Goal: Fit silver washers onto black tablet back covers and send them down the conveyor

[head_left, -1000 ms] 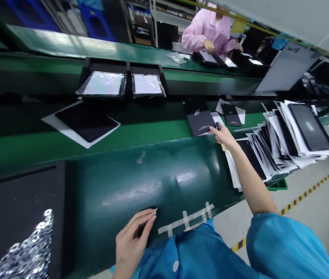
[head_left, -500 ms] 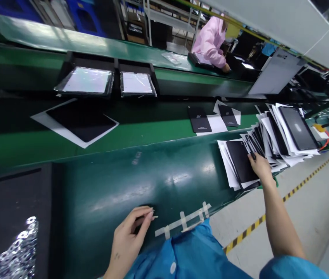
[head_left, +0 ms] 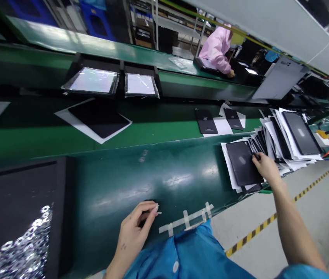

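Pale glare streaks the glossy green surface (head_left: 109,168), metal rings (head_left: 26,248) glint at lower left, the background shelving (head_left: 173,25) looks dim and soft, and wide-angle distortion stretches the edges.

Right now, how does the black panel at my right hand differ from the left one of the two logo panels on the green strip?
The panel at your right hand has your fingers on its edge; the logo panel is untouched.
The right-hand panel shows a pale oval; the logo panel shows a white emblem.
The right-hand panel looks larger, the logo panel smaller, though farther off.
Both are black and rectangular.
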